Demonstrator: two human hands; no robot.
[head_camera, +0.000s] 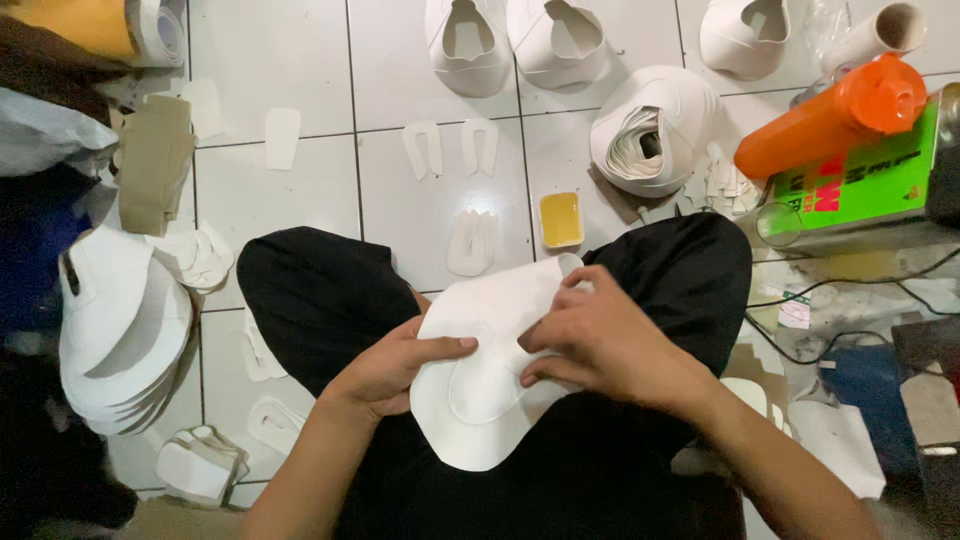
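Observation:
I hold a white curved shoe-upper piece (480, 400) over my lap, above my black trousers (330, 290). My left hand (395, 365) grips its left edge, thumb lying across the top face. My right hand (600, 340) pinches the upper right part of the same piece, fingers curled over its edge. A smaller white layer lies on the piece's middle, its outline showing as a raised curve.
White tiled floor (300, 190) carries small white cut pieces (470, 243), a small yellow glue tray (561, 219), a rolled stack of white uppers (655, 130), finished uppers (470, 45) at the top, a stack (120, 330) at left. An orange bottle (830, 115) lies on a green tin (850, 185) at right.

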